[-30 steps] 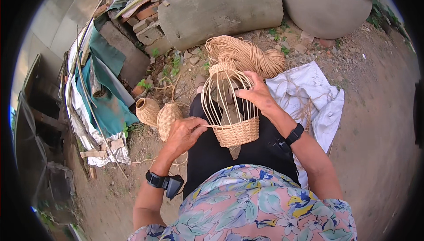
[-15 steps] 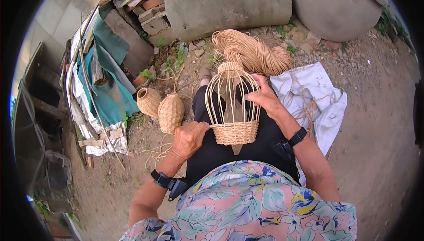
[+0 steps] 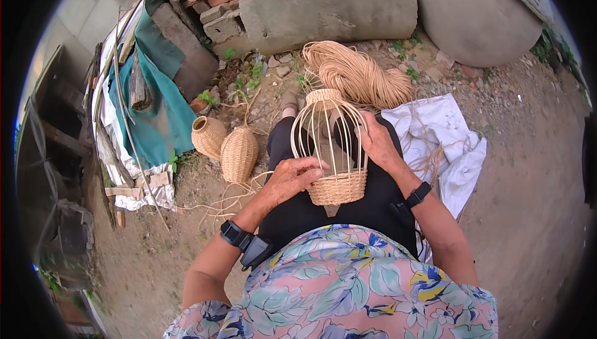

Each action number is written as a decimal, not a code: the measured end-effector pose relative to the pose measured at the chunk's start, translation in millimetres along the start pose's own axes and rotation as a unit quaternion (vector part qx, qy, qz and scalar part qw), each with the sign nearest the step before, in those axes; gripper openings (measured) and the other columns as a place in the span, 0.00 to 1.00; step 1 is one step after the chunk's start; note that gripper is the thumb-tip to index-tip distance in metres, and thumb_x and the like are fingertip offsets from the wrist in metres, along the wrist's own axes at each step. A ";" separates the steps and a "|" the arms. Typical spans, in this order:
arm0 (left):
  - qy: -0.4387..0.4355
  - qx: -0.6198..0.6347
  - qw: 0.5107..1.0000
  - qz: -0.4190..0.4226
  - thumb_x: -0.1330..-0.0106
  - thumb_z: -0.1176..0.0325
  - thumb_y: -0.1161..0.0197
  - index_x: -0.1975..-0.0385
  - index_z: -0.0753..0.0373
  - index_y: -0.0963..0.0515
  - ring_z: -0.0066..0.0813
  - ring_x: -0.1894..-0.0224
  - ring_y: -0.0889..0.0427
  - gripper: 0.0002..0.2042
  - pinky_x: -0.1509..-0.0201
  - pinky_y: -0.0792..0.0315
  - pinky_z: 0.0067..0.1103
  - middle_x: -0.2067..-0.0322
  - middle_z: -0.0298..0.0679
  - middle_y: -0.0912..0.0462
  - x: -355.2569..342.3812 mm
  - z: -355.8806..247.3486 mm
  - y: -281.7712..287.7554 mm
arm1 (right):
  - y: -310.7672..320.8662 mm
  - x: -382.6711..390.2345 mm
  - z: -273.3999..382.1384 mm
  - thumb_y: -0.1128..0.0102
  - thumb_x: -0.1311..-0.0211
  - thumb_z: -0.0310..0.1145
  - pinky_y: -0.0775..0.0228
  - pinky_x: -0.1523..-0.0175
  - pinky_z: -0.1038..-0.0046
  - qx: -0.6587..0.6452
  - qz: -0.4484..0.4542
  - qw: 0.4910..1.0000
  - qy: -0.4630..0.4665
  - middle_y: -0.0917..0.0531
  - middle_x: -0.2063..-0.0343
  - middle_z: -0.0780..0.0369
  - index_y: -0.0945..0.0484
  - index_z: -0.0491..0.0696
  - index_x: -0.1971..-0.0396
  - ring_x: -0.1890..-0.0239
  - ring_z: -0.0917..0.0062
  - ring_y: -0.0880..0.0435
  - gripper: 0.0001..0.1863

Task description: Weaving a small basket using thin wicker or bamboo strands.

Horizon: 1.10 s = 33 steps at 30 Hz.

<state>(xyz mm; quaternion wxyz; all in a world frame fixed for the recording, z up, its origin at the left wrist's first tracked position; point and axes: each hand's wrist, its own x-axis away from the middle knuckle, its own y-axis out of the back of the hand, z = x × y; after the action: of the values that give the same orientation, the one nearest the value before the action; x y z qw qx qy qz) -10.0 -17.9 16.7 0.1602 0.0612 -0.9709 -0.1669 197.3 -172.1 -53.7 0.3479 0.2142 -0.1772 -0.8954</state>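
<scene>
Between my knees stands a partly woven wicker basket [image 3: 339, 188], with a closely woven lower band, bare upright stakes above it and a small woven ring at its far end. My right hand [image 3: 377, 141] grips the stakes on its right side, some fingers hidden behind them. My left hand [image 3: 295, 178] lies against the left of the band's upper edge, its fingertips among the stakes, closed on the weaving cord, which is mostly covered by the fingers. Loose cord [image 3: 227, 207] trails over the ground beside my left forearm.
Two finished-looking wicker vessels [image 3: 239, 155] lie left of my knees. A big coil of tan cord [image 3: 367, 78] rests beyond my feet. To the right is a white sack [image 3: 457, 146] with loose strands. A concrete cylinder [image 3: 329, 9] and a teal sheet [image 3: 158, 115] edge the spot.
My left hand has moved right, from drawing the cord out at the basket's left side onto the stakes and band edge. My right hand has closed in on the right-hand stakes.
</scene>
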 end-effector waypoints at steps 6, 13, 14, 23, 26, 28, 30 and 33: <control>-0.067 -0.074 0.993 0.070 0.38 0.67 0.35 0.59 0.64 0.19 0.18 0.66 0.21 0.11 0.63 0.25 0.19 0.68 0.33 0.18 -16.7 17.0 10.5 | 0.6 -1.6 -14.4 0.47 0.41 0.29 0.32 0.49 0.56 0.079 0.004 0.994 0.081 0.23 0.57 0.46 0.32 0.40 0.50 0.54 0.48 0.24 0.19; -0.153 -0.241 0.957 -0.061 0.43 0.76 0.35 0.66 0.66 0.19 0.29 0.70 0.18 0.06 0.67 0.26 0.24 0.71 0.41 0.17 7.0 -6.5 14.8 | 39.6 25.0 73.0 0.42 0.45 0.23 0.30 0.65 0.71 -0.013 -0.029 0.998 0.050 0.22 0.69 0.58 0.22 0.41 0.66 0.71 0.69 0.22 0.07; -0.215 -0.294 0.926 -0.098 0.43 0.77 0.36 0.66 0.65 0.19 0.35 0.70 0.18 0.06 0.67 0.25 0.26 0.71 0.42 0.18 8.1 -7.2 15.1 | 35.6 28.7 81.2 0.43 0.45 0.21 0.33 0.70 0.75 -0.039 -0.025 0.993 0.112 0.22 0.74 0.60 0.22 0.42 0.67 0.76 0.74 0.23 0.05; -0.355 -0.371 0.828 -0.227 0.46 0.79 0.36 0.67 0.63 0.21 0.39 0.67 0.18 0.07 0.66 0.24 0.27 0.69 0.40 0.20 -7.6 -36.5 19.6 | 0.0 16.6 102.6 0.41 0.45 0.35 0.30 0.67 0.62 0.052 0.123 0.983 0.125 0.21 0.81 0.56 0.21 0.45 0.70 0.75 0.62 0.19 0.09; -0.341 -0.324 0.843 -0.259 0.45 0.80 0.38 0.61 0.63 0.23 0.33 0.68 0.19 0.12 0.68 0.24 0.24 0.68 0.39 0.20 -7.6 -39.2 12.3 | -0.9 12.8 101.4 0.41 0.47 0.35 0.30 0.68 0.61 0.072 0.168 0.977 0.109 0.20 0.83 0.56 0.21 0.45 0.75 0.77 0.60 0.20 0.09; -0.311 -0.262 0.863 -0.299 0.43 0.81 0.39 0.57 0.63 0.24 0.28 0.69 0.19 0.14 0.70 0.24 0.21 0.67 0.38 0.20 -1.7 -29.9 9.2 | -1.3 14.2 104.5 0.40 0.50 0.33 0.30 0.71 0.65 0.071 0.147 0.986 0.043 0.21 0.84 0.57 0.22 0.44 0.77 0.81 0.64 0.21 0.08; -0.171 -0.100 0.910 -0.363 0.38 0.79 0.43 0.51 0.63 0.28 0.19 0.71 0.22 0.15 0.71 0.26 0.16 0.62 0.37 0.20 3.6 -1.9 7.7 | 1.0 15.4 94.6 0.40 0.50 0.33 0.30 0.71 0.67 0.027 0.146 0.989 0.015 0.21 0.85 0.59 0.22 0.44 0.77 0.81 0.67 0.21 0.07; -0.055 0.095 0.966 -0.232 0.35 0.79 0.48 0.52 0.64 0.27 0.17 0.72 0.20 0.13 0.70 0.25 0.16 0.62 0.38 0.19 11.4 14.1 -18.8 | -4.8 21.6 85.8 0.40 0.49 0.29 0.34 0.74 0.76 -0.033 0.130 0.991 -0.014 0.23 0.85 0.65 0.23 0.42 0.77 0.81 0.82 0.26 0.05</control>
<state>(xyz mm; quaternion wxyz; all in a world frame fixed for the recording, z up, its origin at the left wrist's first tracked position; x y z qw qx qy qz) -24.2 -33.3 1.0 0.0570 0.2909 -0.9487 -0.1098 136.8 -169.4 10.9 0.4662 0.1652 -0.1786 -0.8505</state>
